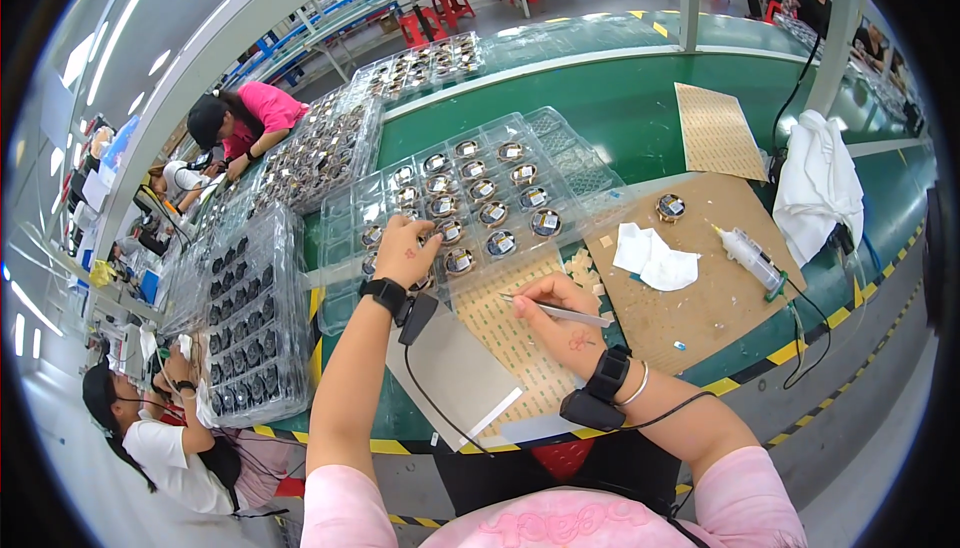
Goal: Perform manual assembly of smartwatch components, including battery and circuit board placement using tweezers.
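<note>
My left hand (408,251) reaches over a clear plastic tray (345,210), thumb and forefinger bent around the edge of a small round part (451,232). That part has a dark rim and a pale label; whether it is lifted cannot be made out. Several like it sit in the tray's pockets. Lower right, my right hand (563,314) is closed around silver tweezers (575,313), held slantwise above a tan sheet (535,373) with rows of small marks. Beside that hand lie several small tan squares (582,270). Each wrist wears a black strap with a cabled box.
A brown board (650,323) at right bears a single round part (670,208), white wipes (655,256) and a dispensing syringe (752,260). White cloth (818,188) hangs beyond it. Stacked trays of black parts (240,328) stand left. Co-workers (265,113) sit along the left.
</note>
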A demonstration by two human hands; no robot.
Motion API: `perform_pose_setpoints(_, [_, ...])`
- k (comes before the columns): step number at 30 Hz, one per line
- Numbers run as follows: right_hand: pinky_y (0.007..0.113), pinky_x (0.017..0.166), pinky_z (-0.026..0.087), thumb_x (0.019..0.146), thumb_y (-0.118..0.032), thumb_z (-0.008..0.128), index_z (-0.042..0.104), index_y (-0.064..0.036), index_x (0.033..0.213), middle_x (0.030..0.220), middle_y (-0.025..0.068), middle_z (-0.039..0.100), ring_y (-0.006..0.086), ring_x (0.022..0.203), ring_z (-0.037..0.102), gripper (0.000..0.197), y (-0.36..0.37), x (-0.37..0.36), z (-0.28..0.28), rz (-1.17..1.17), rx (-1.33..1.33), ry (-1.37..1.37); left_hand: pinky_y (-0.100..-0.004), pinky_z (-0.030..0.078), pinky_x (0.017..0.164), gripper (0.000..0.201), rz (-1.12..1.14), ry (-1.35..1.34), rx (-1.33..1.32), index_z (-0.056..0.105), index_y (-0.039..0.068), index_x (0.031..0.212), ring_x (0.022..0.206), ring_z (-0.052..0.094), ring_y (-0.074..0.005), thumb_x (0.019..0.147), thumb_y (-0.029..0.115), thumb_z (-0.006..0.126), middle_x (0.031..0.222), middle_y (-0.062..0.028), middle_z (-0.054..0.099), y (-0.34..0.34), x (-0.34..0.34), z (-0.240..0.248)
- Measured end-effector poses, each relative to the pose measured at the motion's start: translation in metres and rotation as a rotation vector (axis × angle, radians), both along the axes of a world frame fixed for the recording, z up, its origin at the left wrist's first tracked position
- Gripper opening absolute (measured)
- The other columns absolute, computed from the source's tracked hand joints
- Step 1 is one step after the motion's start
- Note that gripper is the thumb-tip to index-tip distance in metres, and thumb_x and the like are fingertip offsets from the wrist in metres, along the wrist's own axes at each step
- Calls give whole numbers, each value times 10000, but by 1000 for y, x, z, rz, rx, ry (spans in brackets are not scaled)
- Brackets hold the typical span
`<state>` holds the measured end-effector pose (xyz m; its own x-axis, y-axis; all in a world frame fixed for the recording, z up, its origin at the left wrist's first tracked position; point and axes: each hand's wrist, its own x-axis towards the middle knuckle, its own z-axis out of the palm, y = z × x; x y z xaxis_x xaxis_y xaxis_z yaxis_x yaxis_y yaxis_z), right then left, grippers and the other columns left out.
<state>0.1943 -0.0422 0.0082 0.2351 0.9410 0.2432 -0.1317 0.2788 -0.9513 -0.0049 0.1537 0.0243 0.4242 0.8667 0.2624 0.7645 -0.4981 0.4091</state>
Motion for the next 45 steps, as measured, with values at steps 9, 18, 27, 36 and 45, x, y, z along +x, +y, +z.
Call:
perform_pose_setpoints(9, [238,717,500,857,-99,646,565,-10,899,859,66,652,109,792,630,127,-2,6,3,4,-50,-68,-353,460,744,282,-25,101,76,651,36,886,826,572,-283,760,284,703,850,-137,558,4,25,7])
perform_pose_setpoints(18, [233,701,497,863,-81,634,554,-8,900,859,67,645,106,784,624,115,-3,5,-1,-18,-34,-74,-198,413,572,150,-136,-907,-532,535,39,1012,615,509,-96,926,162,528,885,-103,649,-37,-1,19])
perform_pose_setpoints(27, [231,673,494,872,-82,623,536,-12,901,839,54,621,100,760,615,116,2,0,-12,1,-33,-49,-173,362,500,142,-159,-1137,-884,532,49,1011,562,484,-69,957,170,481,936,-137,660,-113,-23,8])
perform_pose_setpoints(36, [220,632,472,889,-112,608,524,-23,927,916,70,616,106,752,610,129,4,0,-6,-17,-63,-68,-175,395,498,149,-180,-1116,-1003,518,51,1054,661,573,-80,923,118,541,992,-121,663,-129,-21,-12])
perform_pose_setpoints(45, [216,636,462,896,-122,596,512,-30,934,983,103,613,116,768,612,131,2,-5,-4,-24,-39,-137,-201,493,555,296,-251,-992,-1098,507,25,1173,705,592,-75,887,42,577,990,-104,657,-136,-18,-2])
